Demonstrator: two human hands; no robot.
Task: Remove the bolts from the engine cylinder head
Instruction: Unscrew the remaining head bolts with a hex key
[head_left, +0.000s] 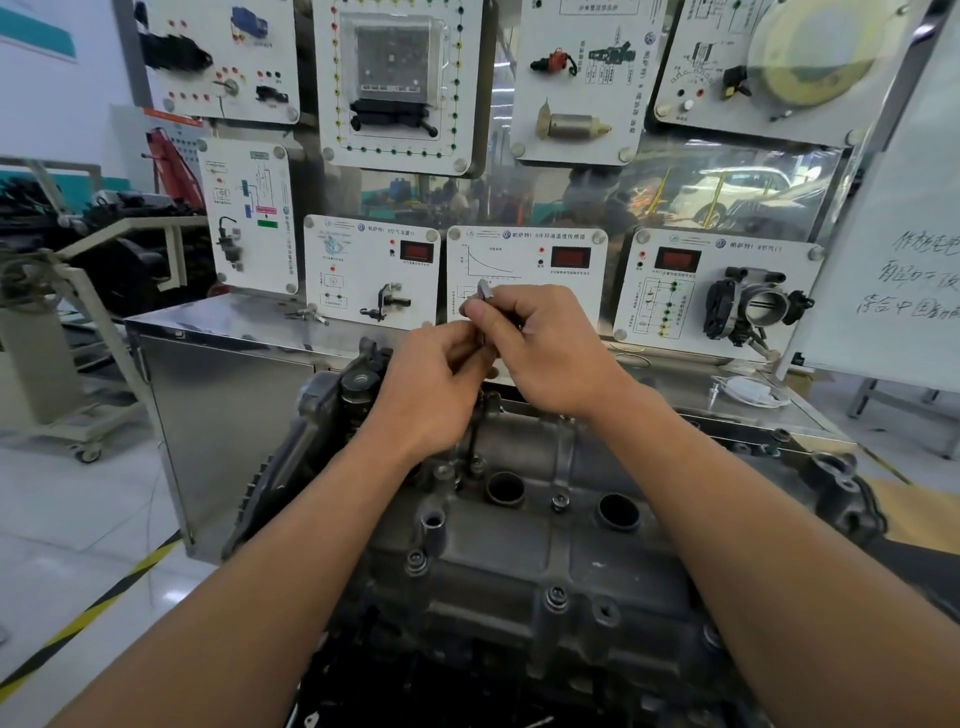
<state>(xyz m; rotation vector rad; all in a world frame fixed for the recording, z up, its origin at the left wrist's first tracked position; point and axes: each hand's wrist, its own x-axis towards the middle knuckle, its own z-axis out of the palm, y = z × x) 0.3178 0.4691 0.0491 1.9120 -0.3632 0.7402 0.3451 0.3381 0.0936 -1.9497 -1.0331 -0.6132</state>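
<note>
The head (498, 566) fills 6 o'clock, grey and greasy. Bolts (557, 597) sit in it, and two round wells (617, 512) open toward its far side. Above its far edge, both hands meet at centre. The right hand (545, 348) pinches a slim metal rod (484, 291), whose grey end pokes out at 12 o'clock of the fingers. The left hand (436, 384) touches it at 9 o'clock, fingers curled at the rod; whether they grip it I cannot tell. The rod's dark shaft runs down to the head. Behind stands a steel cabinet (223, 415), then sensor panels (524, 270); a whiteboard (893, 260) is at 3 o'clock.
</note>
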